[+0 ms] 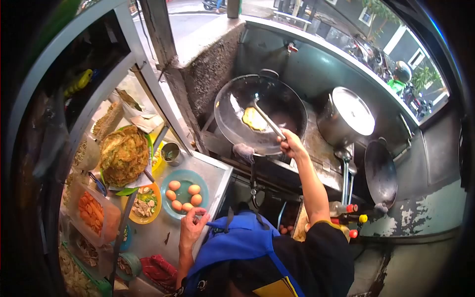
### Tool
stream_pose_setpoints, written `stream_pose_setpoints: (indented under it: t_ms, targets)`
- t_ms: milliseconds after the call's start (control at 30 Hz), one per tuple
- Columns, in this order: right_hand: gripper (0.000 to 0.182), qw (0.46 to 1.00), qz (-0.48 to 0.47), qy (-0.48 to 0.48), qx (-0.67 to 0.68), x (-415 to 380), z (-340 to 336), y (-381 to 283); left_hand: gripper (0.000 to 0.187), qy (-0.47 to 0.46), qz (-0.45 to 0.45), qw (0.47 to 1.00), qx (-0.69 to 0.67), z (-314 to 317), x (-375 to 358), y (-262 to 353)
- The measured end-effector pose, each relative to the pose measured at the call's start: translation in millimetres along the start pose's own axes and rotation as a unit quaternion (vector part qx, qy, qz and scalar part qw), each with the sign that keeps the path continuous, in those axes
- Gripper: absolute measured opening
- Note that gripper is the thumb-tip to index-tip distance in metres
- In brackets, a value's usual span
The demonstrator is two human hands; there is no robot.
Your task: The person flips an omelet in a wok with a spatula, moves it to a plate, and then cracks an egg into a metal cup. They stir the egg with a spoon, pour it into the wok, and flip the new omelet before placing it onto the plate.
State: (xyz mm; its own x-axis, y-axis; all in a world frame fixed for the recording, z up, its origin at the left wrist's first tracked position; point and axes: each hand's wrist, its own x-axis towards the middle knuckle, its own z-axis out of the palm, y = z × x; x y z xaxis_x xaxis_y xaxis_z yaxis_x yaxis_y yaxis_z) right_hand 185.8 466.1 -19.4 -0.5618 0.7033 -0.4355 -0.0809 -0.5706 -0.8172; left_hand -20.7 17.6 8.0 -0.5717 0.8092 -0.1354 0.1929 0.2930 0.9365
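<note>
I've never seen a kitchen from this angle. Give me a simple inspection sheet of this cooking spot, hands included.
Surface: metal counter, with a small dark scrap on it.
Job's things: wok with yellow food inside; blue plate bearing six eggs.
Clutter: stack of fried food, red cloth, bottles.
Hands: right hand grips a ladle over the wok; left hand is beside the blue plate, fingers partly curled, nothing seen in it.
Cables: no power cord made out; a dark pipe runs below the wok.
Surroundings: lidded pot, second wok, street outside with motorbikes.
</note>
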Motion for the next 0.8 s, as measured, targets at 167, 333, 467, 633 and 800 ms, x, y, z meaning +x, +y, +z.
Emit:
stream_pose_setpoints:
  t_ms: [167,333,467,633,800]
  targets:
    - [0.021,1.000,-0.013,-0.001,-0.006,-18.0,-4.9,-1.1,0.023,0.020,-0.022,1.000,-0.005,-2.4,-5.1,-17.1]
    - [0.018,0.997,-0.012,0.017,0.076,-12.1,8.5,5.9,0.024,-0.026,-0.014,0.999,0.028,4.1,8.3,2.8]
    - [0.025,0.997,-0.007,0.061,0.044,0.9,8.8,20.9,0.023,-0.035,0.059,0.997,0.034,11.5,21.9,9.6]
    - [0.044,0.838,-0.257,0.162,-0.454,20.8,-37.3,68.9,0.020,-0.045,0.011,0.999,0.006,9.5,17.2,11.9]
    - [0.046,0.690,-0.323,0.229,-0.607,-63.7,11.7,58.4,0.020,-0.033,-0.057,0.992,-0.107,7.6,5.6,-8.8]
